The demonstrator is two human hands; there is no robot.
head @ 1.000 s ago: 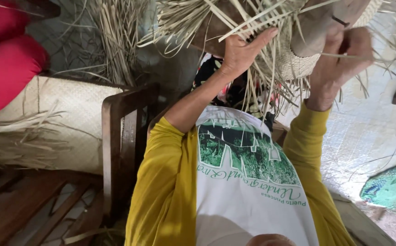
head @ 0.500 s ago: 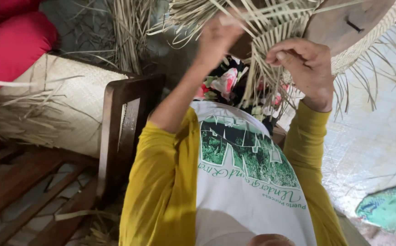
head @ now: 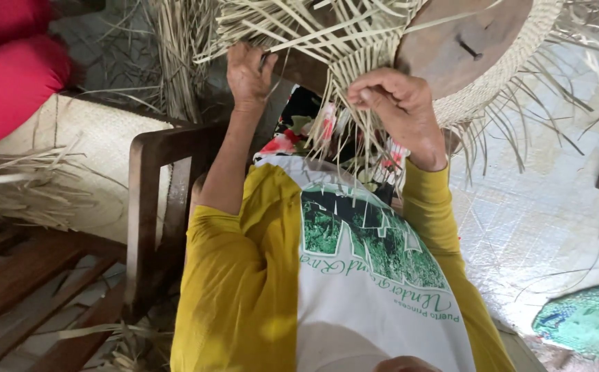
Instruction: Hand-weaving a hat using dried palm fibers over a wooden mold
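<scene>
The person is working on a half-woven straw hat that is sitting over a round wooden block, and that block is serving here as the landmark. The hat's woven band is wrapping the block's lower right edge, while loose straw strands are fanning out to the left of the block and hanging below it. The top of the block and the upper strands are being cut off by the frame edge.

The left hand is reaching up well to the left of the block, its grip clenched on a few strands; the fingertips are buried in the straw, so exactly how many strands it is pinching is hard to make out. The right hand is sitting just below the block's left edge, its grip clenched around a small bunch of hanging strands, the thumb side turned away from view.

Below the block, flowered fabric is showing between the arms, mostly hidden behind straw. Far left of the block, a dark wooden chair arm is standing beside a woven mat, and something red is being cropped at the corner. Below and right of the block, a pale floor covering is lying.
</scene>
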